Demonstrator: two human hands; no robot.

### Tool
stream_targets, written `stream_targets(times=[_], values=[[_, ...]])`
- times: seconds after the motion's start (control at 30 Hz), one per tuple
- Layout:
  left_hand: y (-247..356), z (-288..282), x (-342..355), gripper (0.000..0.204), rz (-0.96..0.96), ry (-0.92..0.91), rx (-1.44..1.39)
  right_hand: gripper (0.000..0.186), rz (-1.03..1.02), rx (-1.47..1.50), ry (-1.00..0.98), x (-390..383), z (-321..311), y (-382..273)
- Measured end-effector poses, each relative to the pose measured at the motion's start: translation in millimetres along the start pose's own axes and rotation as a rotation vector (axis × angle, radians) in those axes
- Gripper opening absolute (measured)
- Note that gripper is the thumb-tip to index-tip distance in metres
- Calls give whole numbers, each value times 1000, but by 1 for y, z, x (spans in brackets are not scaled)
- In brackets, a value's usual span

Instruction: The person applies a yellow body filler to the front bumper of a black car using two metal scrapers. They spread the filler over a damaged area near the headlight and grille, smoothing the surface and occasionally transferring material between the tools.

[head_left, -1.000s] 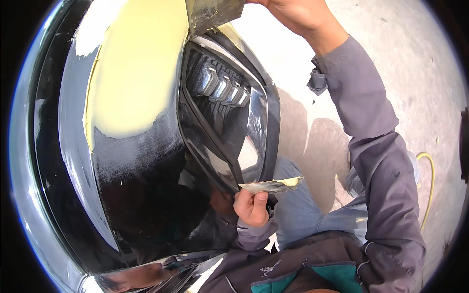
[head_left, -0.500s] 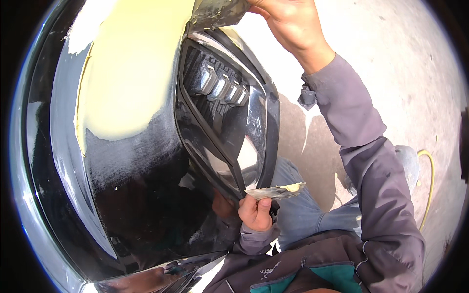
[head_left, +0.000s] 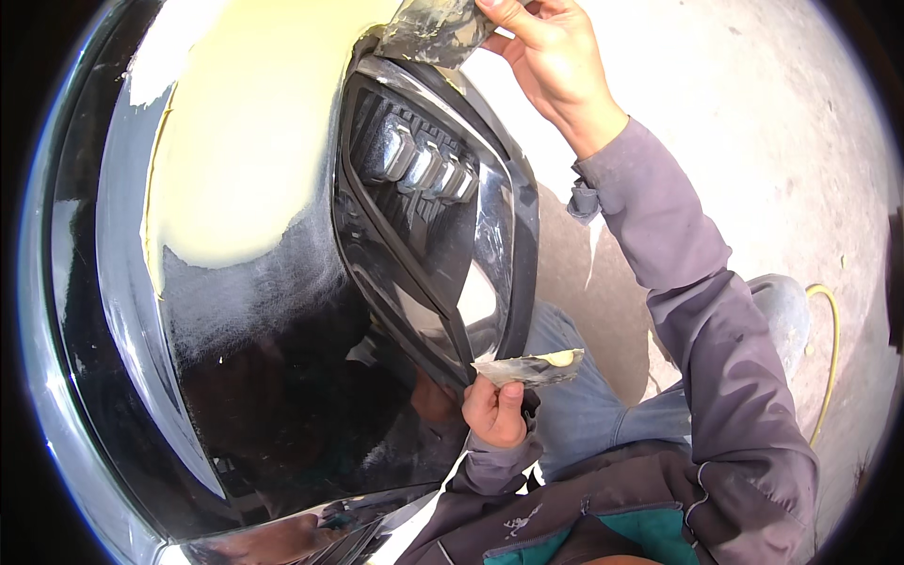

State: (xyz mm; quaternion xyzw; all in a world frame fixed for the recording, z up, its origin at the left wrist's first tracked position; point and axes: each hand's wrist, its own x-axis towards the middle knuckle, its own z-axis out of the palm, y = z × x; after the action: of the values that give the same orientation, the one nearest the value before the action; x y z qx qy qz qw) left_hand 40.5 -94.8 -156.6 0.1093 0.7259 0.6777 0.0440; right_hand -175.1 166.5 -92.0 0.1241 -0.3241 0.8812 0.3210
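My right hand [head_left: 551, 61] grips a smeared, dark putty spreader [head_left: 435, 34] at the top. Its edge rests by the corner where the pale yellow filler [head_left: 250, 122] meets the headlight [head_left: 428, 198]. Lower down, my left hand [head_left: 495, 414] pinches a second, flat putty scraper [head_left: 527, 368] with a dab of yellow filler on its far end. That scraper is held just below the headlight's lower tip. The filler coats a broad patch of the black car body panel [head_left: 292, 414], with a scuffed grey band along its lower border.
Light concrete ground [head_left: 753, 113] lies to the right of the car. A yellow hose [head_left: 831, 358] curves over it. My bent legs in jeans [head_left: 574, 405] are close beside the headlight. A bare grey strip [head_left: 127, 245] runs down the panel's left side.
My right hand has shifted slightly left and down with its spreader, which now shows more of its face. My left hand and its scraper have barely moved.
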Motion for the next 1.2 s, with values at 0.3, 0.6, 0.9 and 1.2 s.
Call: stream_targets(times=[0.3, 0.6, 0.9, 1.2], values=[[1, -1, 1, 42, -46, -30, -21, 21, 51, 43, 65, -17, -24, 18], [-1, -2, 0, 40, -46, -29, -7, 30, -75, -97, 38, -22, -6, -8], [-4, -7, -4, 37, -33, -44, -52, 33, -29, -223, 147, -25, 0, 1], [-4, -7, -4, 37, -28, -72, -61, 33, -95, -171, 58, -15, 2, 1]])
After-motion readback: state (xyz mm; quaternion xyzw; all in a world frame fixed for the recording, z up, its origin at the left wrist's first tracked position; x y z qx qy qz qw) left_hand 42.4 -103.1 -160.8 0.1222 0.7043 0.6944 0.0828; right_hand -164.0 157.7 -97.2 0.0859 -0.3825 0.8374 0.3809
